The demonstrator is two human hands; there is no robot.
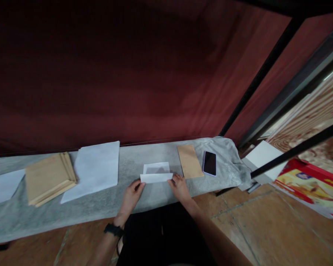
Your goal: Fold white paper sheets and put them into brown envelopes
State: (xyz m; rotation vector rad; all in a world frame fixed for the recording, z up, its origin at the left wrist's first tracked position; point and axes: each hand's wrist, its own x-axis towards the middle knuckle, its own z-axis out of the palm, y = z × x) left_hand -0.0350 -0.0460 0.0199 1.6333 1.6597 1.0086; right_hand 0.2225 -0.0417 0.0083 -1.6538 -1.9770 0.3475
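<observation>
A white sheet of paper point(156, 178) is partly folded, its near flap raised over the part that lies on the cloth. My left hand point(133, 193) pinches the flap's left end between thumb and fingers. At the opposite end, my right hand point(179, 186) grips the flap's right corner. Just right of that hand lies a flat brown envelope point(190, 161). To the left of my hands is a stack of white paper sheets point(97, 168), and a pile of brown envelopes point(48, 178) overlaps its left edge.
A grey cloth point(100, 201) covers the long narrow table. A phone point(209, 163) lies near its right end. More white paper point(4, 186) is at the far left. A dark red curtain point(127, 92) hangs behind; black metal bars point(262, 75) and a red-yellow box point(310, 184) stand right.
</observation>
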